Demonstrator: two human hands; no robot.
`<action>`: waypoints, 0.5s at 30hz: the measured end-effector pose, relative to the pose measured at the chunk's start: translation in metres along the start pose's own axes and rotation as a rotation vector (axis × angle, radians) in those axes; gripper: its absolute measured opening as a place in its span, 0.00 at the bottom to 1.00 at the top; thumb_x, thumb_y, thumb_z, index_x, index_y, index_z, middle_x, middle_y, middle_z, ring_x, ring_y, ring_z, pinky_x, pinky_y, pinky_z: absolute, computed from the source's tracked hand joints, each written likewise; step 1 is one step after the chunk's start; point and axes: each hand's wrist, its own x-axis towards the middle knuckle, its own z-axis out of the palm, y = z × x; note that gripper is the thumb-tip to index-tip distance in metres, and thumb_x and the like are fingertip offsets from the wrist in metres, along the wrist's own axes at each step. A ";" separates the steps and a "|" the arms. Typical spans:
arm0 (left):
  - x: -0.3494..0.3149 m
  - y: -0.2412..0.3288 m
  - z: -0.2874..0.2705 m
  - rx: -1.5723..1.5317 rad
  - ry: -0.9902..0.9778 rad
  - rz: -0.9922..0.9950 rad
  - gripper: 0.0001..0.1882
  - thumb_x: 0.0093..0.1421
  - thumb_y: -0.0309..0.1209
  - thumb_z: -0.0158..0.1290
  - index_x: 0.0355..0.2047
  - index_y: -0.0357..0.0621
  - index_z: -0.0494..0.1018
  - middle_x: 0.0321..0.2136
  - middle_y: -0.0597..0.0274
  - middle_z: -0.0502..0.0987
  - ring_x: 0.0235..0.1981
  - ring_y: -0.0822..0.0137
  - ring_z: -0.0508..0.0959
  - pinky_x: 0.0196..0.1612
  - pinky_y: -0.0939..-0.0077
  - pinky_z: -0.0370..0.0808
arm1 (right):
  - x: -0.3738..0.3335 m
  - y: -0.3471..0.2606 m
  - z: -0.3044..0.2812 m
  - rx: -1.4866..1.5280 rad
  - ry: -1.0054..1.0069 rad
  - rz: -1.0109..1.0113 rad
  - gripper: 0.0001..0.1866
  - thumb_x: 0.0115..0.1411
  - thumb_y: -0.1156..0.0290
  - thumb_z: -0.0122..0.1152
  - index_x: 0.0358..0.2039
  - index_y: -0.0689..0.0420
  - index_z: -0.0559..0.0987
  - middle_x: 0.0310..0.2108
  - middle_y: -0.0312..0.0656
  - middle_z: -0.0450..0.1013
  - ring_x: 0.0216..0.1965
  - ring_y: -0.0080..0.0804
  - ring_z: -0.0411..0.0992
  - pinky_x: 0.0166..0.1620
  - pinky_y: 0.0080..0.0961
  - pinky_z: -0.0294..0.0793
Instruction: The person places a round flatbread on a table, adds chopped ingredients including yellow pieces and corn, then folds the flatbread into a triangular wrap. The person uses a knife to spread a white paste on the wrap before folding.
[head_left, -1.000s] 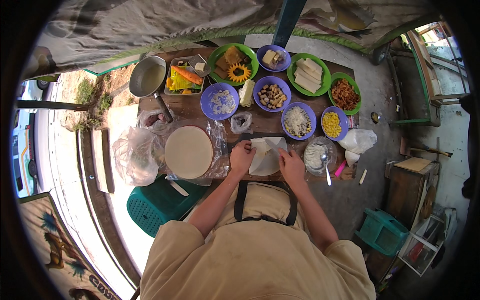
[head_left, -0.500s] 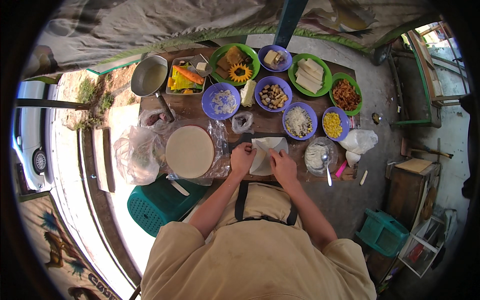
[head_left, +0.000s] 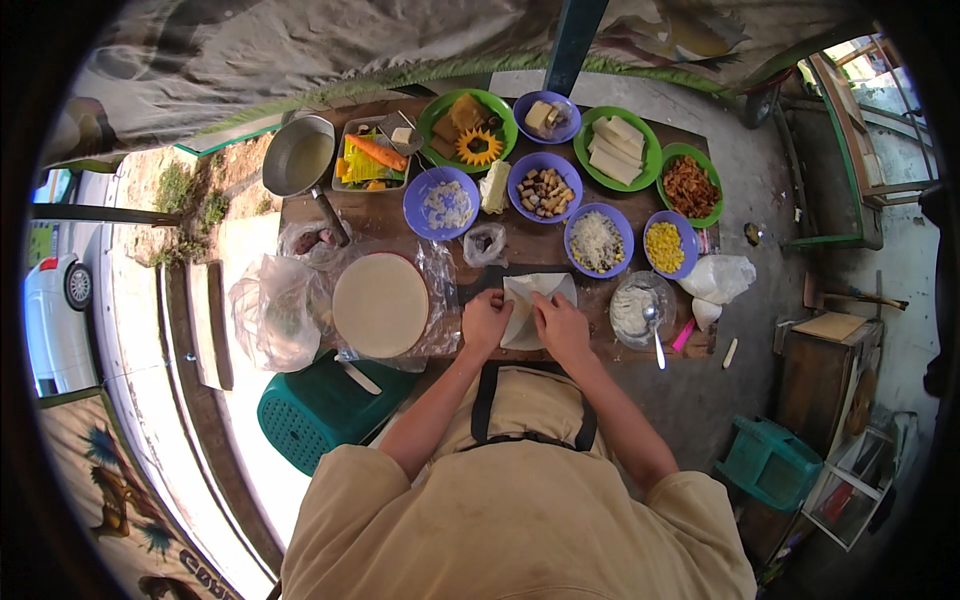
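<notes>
Close to the table's near edge lies a thin, pale wrapper (head_left: 541,289), partly folded over itself, on a dark mat (head_left: 470,287). My left hand (head_left: 487,320) has its fingers curled at the wrapper's left edge. From the right, my right hand (head_left: 561,324) pinches at the near part of the same wrapper. The fingers hide whatever may lie under the fold. Just left of my hands is a round stack of pale wrappers (head_left: 380,304) on clear plastic. To their right stands a clear bowl of white paste (head_left: 636,312) with a spoon (head_left: 655,335) in it.
Beyond my hands sit purple bowls of diced filling (head_left: 545,188), grated cheese (head_left: 598,240) and corn (head_left: 670,247). Green plates hold pale slices (head_left: 617,150) and shredded brown filling (head_left: 691,188). A saucepan (head_left: 298,155) stands far left; a green stool (head_left: 325,405) is below the table's left side.
My right fingers have shifted slightly left on the wrapper; the left hand stays almost in place. Outside at the left, a different part of the passing vehicles shows.
</notes>
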 end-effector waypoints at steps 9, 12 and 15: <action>-0.003 -0.006 -0.001 -0.029 -0.044 0.008 0.19 0.58 0.37 0.66 0.45 0.37 0.83 0.33 0.52 0.87 0.33 0.57 0.88 0.41 0.63 0.84 | -0.009 0.018 -0.011 -0.008 0.069 0.117 0.16 0.64 0.67 0.64 0.53 0.48 0.82 0.36 0.49 0.77 0.33 0.54 0.79 0.36 0.48 0.79; -0.004 -0.008 -0.001 -0.008 -0.054 0.015 0.19 0.58 0.37 0.66 0.45 0.36 0.83 0.32 0.51 0.87 0.34 0.58 0.88 0.42 0.64 0.84 | -0.008 0.016 -0.008 0.014 -0.009 0.174 0.16 0.64 0.67 0.64 0.53 0.48 0.83 0.36 0.50 0.78 0.34 0.55 0.80 0.37 0.49 0.79; -0.004 -0.009 -0.002 -0.027 -0.047 0.013 0.19 0.58 0.36 0.66 0.45 0.35 0.83 0.32 0.50 0.87 0.34 0.58 0.88 0.42 0.64 0.84 | -0.018 0.017 -0.011 0.043 0.002 0.163 0.16 0.63 0.68 0.65 0.52 0.49 0.83 0.36 0.50 0.78 0.34 0.54 0.80 0.38 0.47 0.80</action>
